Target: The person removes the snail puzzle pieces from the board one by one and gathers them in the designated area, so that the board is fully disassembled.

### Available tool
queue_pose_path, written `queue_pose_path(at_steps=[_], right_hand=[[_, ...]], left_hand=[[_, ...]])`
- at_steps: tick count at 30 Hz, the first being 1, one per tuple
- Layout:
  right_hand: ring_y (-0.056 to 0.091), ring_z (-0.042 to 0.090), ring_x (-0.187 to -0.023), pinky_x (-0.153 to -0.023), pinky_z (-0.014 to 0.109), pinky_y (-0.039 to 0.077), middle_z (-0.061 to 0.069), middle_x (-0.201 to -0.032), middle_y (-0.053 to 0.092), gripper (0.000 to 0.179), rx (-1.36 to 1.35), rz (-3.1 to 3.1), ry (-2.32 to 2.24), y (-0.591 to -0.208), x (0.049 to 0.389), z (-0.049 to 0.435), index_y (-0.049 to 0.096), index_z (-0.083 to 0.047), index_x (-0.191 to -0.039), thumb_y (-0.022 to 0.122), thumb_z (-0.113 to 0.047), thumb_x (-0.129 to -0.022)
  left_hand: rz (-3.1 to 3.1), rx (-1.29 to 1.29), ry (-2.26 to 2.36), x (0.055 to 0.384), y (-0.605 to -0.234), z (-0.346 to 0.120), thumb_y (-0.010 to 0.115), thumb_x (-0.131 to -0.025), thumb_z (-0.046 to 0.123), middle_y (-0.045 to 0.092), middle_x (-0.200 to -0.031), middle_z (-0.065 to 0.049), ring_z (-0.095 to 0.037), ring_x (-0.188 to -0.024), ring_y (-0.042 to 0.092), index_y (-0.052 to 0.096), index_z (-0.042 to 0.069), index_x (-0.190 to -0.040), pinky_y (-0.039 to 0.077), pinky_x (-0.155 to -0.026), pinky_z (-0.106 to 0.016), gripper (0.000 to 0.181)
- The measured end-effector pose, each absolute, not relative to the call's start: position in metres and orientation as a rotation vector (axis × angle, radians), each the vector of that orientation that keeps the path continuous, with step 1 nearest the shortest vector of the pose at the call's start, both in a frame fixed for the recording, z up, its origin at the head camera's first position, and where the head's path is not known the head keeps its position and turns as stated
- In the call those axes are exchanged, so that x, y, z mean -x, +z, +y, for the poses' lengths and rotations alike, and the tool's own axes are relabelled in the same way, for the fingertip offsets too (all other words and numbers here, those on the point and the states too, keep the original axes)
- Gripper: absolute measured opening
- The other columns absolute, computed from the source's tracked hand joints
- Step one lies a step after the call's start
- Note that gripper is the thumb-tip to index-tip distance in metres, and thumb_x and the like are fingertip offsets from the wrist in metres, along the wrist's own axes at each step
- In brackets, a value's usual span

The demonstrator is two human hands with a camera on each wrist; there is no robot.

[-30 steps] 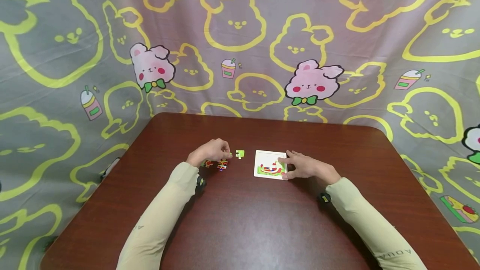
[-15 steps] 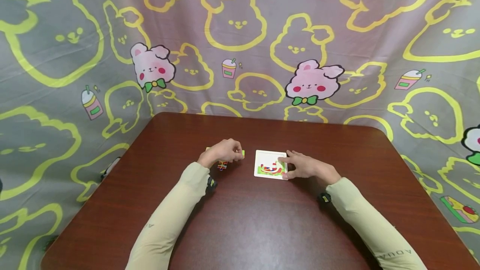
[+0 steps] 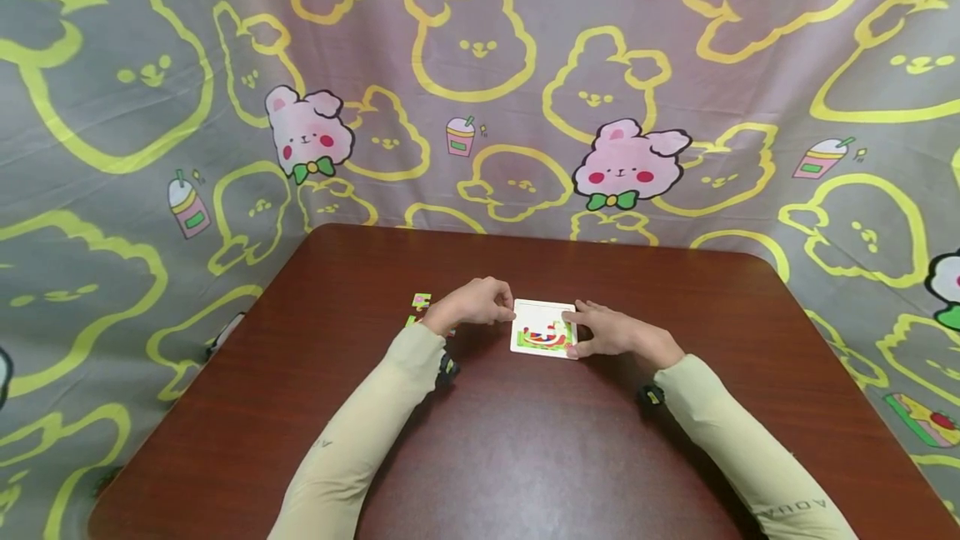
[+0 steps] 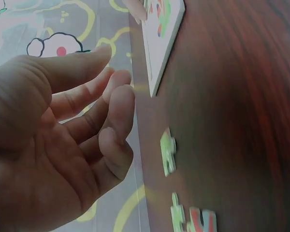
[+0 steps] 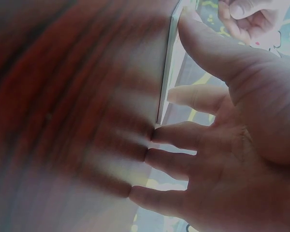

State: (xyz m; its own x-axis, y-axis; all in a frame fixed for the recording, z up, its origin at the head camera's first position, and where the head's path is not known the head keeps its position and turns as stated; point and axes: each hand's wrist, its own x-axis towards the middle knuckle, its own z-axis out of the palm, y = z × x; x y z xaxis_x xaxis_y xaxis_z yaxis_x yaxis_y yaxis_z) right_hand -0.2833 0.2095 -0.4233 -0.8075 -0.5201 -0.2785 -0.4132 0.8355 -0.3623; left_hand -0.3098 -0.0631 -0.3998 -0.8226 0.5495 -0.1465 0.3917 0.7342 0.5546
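A square puzzle board (image 3: 542, 309) lies on the table, white with a partly filled red, blue and green picture. My left hand (image 3: 482, 302) hovers at its left edge, thumb and fingertips bent toward each other. In the left wrist view the left hand (image 4: 82, 130) shows no piece, though I cannot tell whether one is hidden between thumb and index finger. My right hand (image 3: 609, 332) steadies the board's right side with thumb and index finger at the edge. In the right wrist view that hand's fingers (image 5: 179, 164) are fairly straight, several tips resting on the table.
Loose jigsaw pieces lie left of the board, partly covered by the left arm: a green and pink piece (image 3: 422, 300) and others nearer. A green piece (image 4: 168, 152) lies close to the board. The brown table (image 3: 510, 448) ends at a patterned curtain (image 3: 480, 123).
My left hand has moved right, from above the loose pieces to the board's left edge, uncovering a piece behind it. The right hand and the board have stayed in place.
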Motion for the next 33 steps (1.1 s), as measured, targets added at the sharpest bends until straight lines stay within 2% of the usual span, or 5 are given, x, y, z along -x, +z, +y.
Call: queue_pose_path(at_steps=[11, 15, 21, 27, 33], right_hand=[[0.017, 0.051, -0.146, -0.113, 0.063, 0.024, 0.032, -0.157, 0.020, 0.079, 0.685, 2.630, -0.409, -0.425, 0.285, 0.209, 0.041, -0.006, -0.148, 0.072, -0.045, -0.086], [0.017, 0.051, -0.146, -0.112, 0.064, 0.025, 0.032, -0.157, 0.019, 0.080, 0.687, 2.630, -0.407, -0.425, 0.285, 0.209, 0.041, -0.006, -0.148, 0.072, -0.046, -0.085], [0.018, 0.052, -0.145, -0.112, 0.064, 0.025, 0.034, -0.156, 0.020, 0.079, 0.711, 2.626, -0.416, -0.423, 0.283, 0.210, 0.041, -0.005, -0.148, 0.072, -0.044, -0.086], [0.017, 0.053, -0.145, -0.112, 0.065, 0.024, 0.035, -0.156, 0.020, 0.079, 0.728, 2.629, -0.403, -0.421, 0.285, 0.211, 0.040, -0.004, -0.148, 0.071, -0.044, -0.087], [0.016, 0.054, -0.144, -0.112, 0.065, 0.024, 0.037, -0.155, 0.020, 0.080, 0.750, 2.628, -0.425, -0.424, 0.285, 0.211, 0.041, -0.003, -0.147, 0.071, -0.044, -0.087]], left_hand=[[2.735, -0.815, 0.654, 0.308, -0.402, -0.036, 0.071, -0.089, 0.027, 0.071, -0.104, -0.003, -0.014, -0.094, 0.066, 0.064, 0.011, -0.108, 0.049, -0.081, -0.028, 0.026], [2.709, -0.820, 0.630, 0.307, -0.400, -0.023, 0.071, -0.090, 0.027, 0.070, -0.109, -0.005, -0.013, -0.094, 0.066, 0.063, 0.009, -0.117, 0.050, -0.083, -0.028, 0.033], [2.673, -0.781, 0.594, 0.306, -0.402, -0.005, 0.071, -0.090, 0.031, 0.070, -0.106, -0.002, -0.009, -0.085, 0.066, 0.060, 0.012, -0.123, 0.050, -0.078, -0.025, 0.039], [2.682, -0.764, 0.539, 0.303, -0.404, 0.006, 0.069, -0.092, 0.031, 0.071, -0.107, -0.003, -0.012, -0.098, 0.066, 0.060, 0.014, -0.126, 0.050, -0.085, -0.029, 0.039], [2.707, -0.705, 0.557, 0.299, -0.412, 0.013, 0.070, -0.090, 0.030, 0.067, -0.120, -0.004, -0.017, -0.107, 0.060, 0.060, 0.014, -0.125, 0.048, -0.091, -0.031, 0.040]])
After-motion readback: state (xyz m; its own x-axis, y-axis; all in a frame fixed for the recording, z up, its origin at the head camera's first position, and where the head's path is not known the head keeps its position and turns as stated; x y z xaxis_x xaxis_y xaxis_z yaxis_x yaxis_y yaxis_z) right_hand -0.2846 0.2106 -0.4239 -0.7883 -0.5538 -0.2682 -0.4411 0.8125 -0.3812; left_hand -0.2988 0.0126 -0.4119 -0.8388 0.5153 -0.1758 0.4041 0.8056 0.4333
